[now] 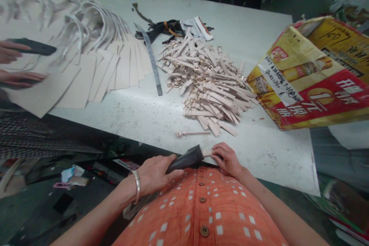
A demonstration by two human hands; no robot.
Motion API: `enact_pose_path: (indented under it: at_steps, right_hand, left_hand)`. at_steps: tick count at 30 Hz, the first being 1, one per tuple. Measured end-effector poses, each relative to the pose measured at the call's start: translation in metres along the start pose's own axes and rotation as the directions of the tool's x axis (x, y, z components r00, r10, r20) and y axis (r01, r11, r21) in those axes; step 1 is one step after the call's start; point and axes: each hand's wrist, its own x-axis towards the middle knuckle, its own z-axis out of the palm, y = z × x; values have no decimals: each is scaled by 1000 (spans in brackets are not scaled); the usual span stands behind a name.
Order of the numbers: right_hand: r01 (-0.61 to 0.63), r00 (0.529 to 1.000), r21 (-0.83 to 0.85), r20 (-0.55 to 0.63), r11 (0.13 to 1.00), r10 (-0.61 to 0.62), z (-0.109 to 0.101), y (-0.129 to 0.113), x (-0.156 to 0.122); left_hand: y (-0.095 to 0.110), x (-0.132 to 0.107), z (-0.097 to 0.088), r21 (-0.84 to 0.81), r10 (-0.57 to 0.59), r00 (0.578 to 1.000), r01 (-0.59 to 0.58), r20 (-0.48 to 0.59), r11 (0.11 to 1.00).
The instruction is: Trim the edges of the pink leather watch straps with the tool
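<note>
My left hand, with a silver bangle on its wrist, is wrapped round a black tapered hand tool at the table's front edge. The tool's wide end points right, at a short beige strap. In my right hand that strap is pinched between thumb and fingers, which partly cover it. One single beige buckle strap lies just beyond the tool. Farther back spreads a heap of beige straps with gold-coloured buckles.
A yellow and red carton stands open at the right edge. Beige panels with wrapped handles cover the table's left. A co-worker's hand holds a black tool there. Dark straps and a plastic-wrapped strip lie behind.
</note>
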Motion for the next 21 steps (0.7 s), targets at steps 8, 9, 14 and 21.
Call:
enact_pose_path:
  at_steps: [8, 9, 14, 21]
  right_hand:
    - [-4, 1000, 28, 10, 1000, 4, -1, -2, -1]
    - [-4, 1000, 32, 9, 999, 4, -1, -2, -1]
    - [-10, 1000, 42, -5, 999, 10, -1, -1, -2]
    - [-2, 1000, 45, 6, 999, 2, 0, 1, -3]
  left_hand:
    - [20, 15, 4, 19, 25, 999, -24, -28, 1000]
    - [22, 17, 5, 20, 23, 999, -23, -30, 1000]
    - [19, 16, 4, -2, 26, 999, -26, -25, 1000]
    - [4, 4, 2, 28, 5, 1000, -5, -1, 1000]
